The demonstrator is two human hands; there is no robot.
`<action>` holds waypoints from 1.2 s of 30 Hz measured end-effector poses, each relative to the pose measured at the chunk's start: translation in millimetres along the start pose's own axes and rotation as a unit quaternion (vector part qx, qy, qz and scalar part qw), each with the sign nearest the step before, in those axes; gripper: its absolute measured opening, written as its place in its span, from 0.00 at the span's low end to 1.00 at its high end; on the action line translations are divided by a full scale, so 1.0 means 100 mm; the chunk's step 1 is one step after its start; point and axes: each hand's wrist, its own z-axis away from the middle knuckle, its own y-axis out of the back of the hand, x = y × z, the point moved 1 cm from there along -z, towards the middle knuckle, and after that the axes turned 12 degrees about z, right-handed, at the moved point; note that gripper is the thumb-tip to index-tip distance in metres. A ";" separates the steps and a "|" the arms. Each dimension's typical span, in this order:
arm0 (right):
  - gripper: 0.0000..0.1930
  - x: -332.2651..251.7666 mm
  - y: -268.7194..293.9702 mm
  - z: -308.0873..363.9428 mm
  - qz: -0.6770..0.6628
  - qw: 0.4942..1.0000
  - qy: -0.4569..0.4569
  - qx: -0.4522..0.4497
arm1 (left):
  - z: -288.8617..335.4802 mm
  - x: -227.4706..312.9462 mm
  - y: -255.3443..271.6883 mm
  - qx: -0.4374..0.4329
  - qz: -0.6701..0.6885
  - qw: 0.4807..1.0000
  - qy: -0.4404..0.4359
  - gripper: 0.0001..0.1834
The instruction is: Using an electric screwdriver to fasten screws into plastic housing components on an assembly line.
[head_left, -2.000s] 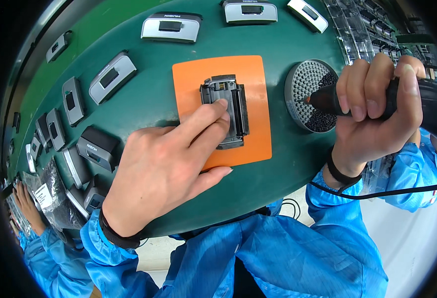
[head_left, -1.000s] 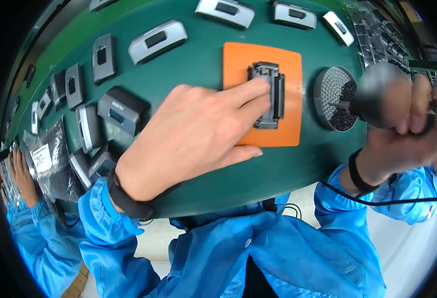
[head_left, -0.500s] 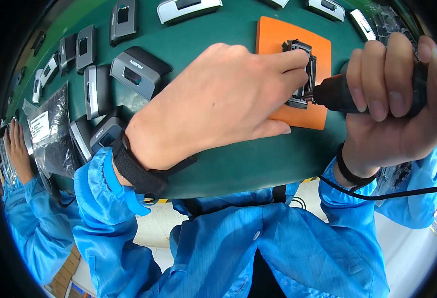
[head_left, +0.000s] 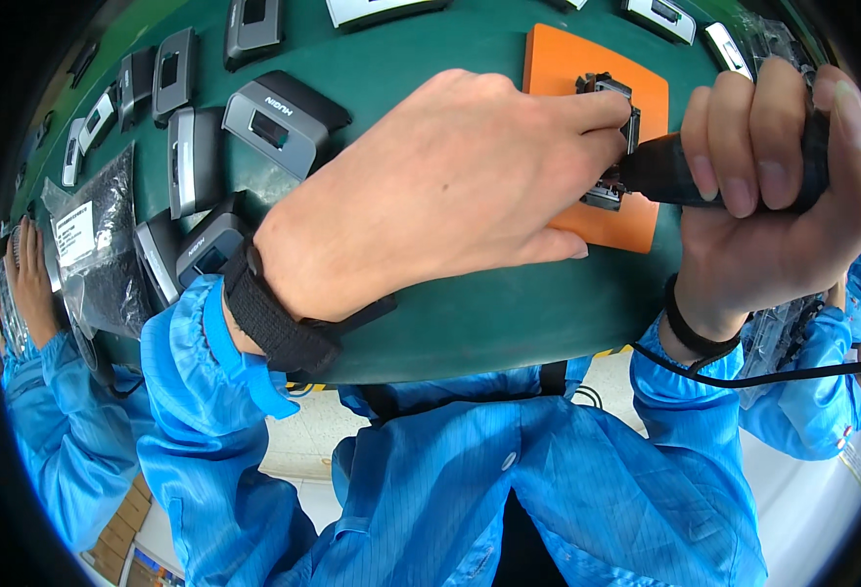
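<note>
A small black rectangular part (head_left: pixel 604 192) with metal bits lies on an orange pad (head_left: pixel 569 61) on the table. My left hand (head_left: pixel 440 191) reaches across from the left, its fingers closed on the part and hiding much of it. In my right hand (head_left: pixel 778 210) is a black electric screwdriver (head_left: pixel 663 168), held level with its fingers wrapped round the body. The screwdriver's nose meets the part's right side, by my left fingertips; whether its bit sits in a screw cannot be made out.
Grey and black device housings (head_left: pixel 284 122) stand across the left of the green table (head_left: pixel 479 323), with paler ones (head_left: pixel 660 18) along the far edge. A clear bag of small black pieces (head_left: pixel 108 245) lies left, near another person's hand (head_left: pixel 31 284). A black cable (head_left: pixel 793 375) trails rightward.
The screwdriver's nose has come closer to the part, and its metal tip shows less. My left hand still holds the part. The whole view has shifted slightly.
</note>
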 end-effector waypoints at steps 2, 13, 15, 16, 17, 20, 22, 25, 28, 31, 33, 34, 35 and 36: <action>0.14 -0.03 0.00 0.01 0.013 1.000 -0.004 -0.012 | -0.01 -0.02 -0.01 -0.004 0.008 1.000 0.005 0.34; 0.09 0.00 -0.11 0.03 0.043 0.998 0.014 -0.048 | -0.04 -0.05 -0.04 0.052 0.058 0.997 -0.009 0.23; 0.09 0.03 -0.19 0.05 0.022 0.999 0.013 -0.033 | -0.01 -0.02 0.04 0.028 0.059 0.998 0.013 0.23; 0.09 0.04 -0.21 0.05 0.016 0.999 0.021 -0.032 | 0.00 0.00 0.07 0.027 0.053 0.998 0.013 0.23; 0.09 0.03 -0.19 0.06 0.027 0.999 0.028 -0.028 | -0.04 0.01 0.07 0.023 0.063 0.998 0.005 0.22; 0.09 -0.06 -0.09 0.04 0.133 0.991 0.008 -0.008 | -0.10 0.04 0.13 -0.015 0.078 0.997 0.004 0.24; 0.09 -0.28 -0.03 0.12 0.171 0.984 -0.011 0.050 | -0.13 0.04 0.22 -0.057 0.071 0.995 0.029 0.26; 0.10 -0.78 0.29 0.38 0.089 0.968 0.041 0.231 | -0.13 0.25 0.31 -0.089 -0.001 0.995 0.039 0.17; 0.11 -1.09 0.62 0.67 0.217 0.861 -0.131 0.440 | -0.18 0.21 0.28 -0.076 -0.125 0.988 -0.052 0.15; 0.11 -0.99 0.94 0.97 0.331 0.821 -0.209 0.414 | -0.29 0.28 0.39 -0.106 -0.183 0.967 -0.140 0.12; 0.10 -0.97 0.88 1.08 0.354 0.815 -0.250 0.386 | -0.26 0.36 0.54 -0.040 -0.061 0.985 -0.156 0.09; 0.10 -1.00 0.81 1.13 0.362 0.822 -0.244 0.366 | -0.25 0.45 0.56 0.032 0.051 0.991 -0.122 0.07; 0.12 -0.93 0.79 1.25 0.370 0.820 -0.243 0.362 | -0.19 0.54 0.62 0.094 0.179 0.979 -0.013 0.09; 0.12 -0.91 0.73 1.32 0.336 0.838 -0.244 0.354 | -0.19 0.64 0.71 0.102 0.302 0.941 0.109 0.10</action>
